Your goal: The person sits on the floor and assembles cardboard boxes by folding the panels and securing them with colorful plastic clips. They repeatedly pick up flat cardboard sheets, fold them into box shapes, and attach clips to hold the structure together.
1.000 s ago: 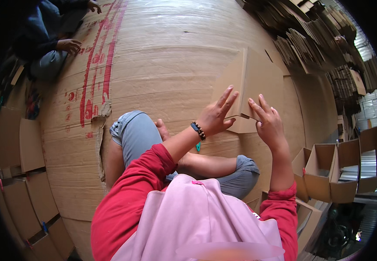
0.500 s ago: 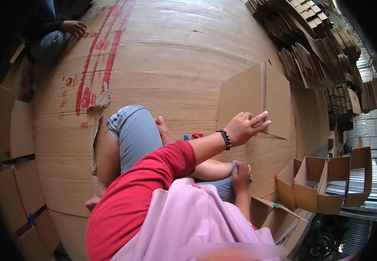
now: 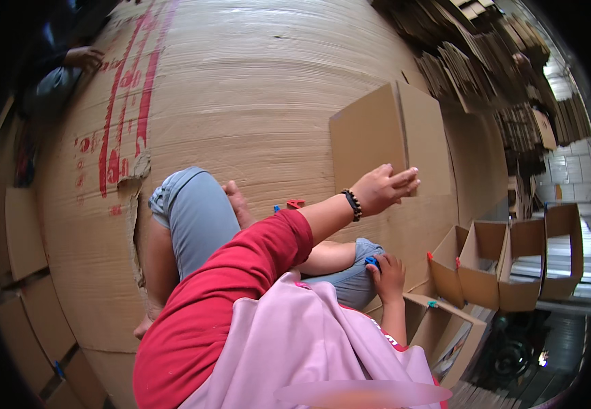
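Observation:
My left hand (image 3: pixel 385 189), with a dark beaded bracelet at the wrist, reaches across to the right. It is closed over the near end of the fold of a brown cardboard piece (image 3: pixel 367 140); its fingertips are partly hidden. Two panels of this piece meet along the dark fold line. By my right knee, my right hand (image 3: pixel 389 278) grips a small blue clip (image 3: pixel 372 260) between thumb and fingers. A red clip (image 3: pixel 296 203) and another blue clip (image 3: pixel 276 209) lie on the cardboard floor sheet beside my foot.
Several open cardboard frames (image 3: pixel 479 266), some with clips, stand at the right. Stacks of flat cardboard (image 3: pixel 456 75) rise at the far right. More cardboard boxes (image 3: pixel 47 307) line the left. Another person's hand (image 3: pixel 85 58) shows at the far left. A large printed cardboard sheet (image 3: pixel 241 102) covers the floor.
A blue clip now shows in my right hand, which has shifted slightly right. My left hand stays at the cardboard fold, its fingers slightly rearranged. The whole view has shifted a little.

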Demonstrator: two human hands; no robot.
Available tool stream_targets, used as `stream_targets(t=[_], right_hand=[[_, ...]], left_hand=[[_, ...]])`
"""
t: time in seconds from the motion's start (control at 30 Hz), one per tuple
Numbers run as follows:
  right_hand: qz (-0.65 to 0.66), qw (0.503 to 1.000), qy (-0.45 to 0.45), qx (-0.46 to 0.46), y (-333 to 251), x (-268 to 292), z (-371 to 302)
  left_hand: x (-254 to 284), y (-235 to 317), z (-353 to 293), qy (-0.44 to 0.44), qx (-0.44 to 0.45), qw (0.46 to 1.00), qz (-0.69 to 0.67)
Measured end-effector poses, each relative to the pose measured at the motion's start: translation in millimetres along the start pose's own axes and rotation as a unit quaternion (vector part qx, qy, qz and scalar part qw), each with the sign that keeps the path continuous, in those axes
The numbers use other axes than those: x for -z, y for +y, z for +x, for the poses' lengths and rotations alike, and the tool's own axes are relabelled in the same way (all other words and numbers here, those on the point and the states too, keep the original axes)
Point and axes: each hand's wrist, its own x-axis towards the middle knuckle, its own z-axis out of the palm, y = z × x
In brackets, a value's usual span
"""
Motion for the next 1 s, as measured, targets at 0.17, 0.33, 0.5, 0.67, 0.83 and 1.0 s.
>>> stream_targets(t=[0.17,0.33,0.5,0.67,0.83,1.0], right_hand=[[0.001,0.999,-0.044,-0.022,1,8,3],[0.031,0.998,-0.04,-0.032,-7,17,5],[0.326,0.921,0.157,-0.147,-24,33,39],[0.517,0.812,0.226,-0.147,-34,52,99],[0.56,0.783,0.227,-0.151,-34,50,116],[0.578,0.772,0.225,-0.138,-28,48,113]], left_hand=[[-2,0,2,-0.022,-0.018,1.0,-0.003],[2,3,4,-0.011,-0.005,1.0,-0.02],[1,7,3,-0.013,0.017,0.999,-0.025],[7,8,5,-0.016,0.024,0.999,-0.04],[10,7,5,-0.028,0.026,0.999,-0.026],[5,8,2,-0.015,0.042,0.997,-0.059]])
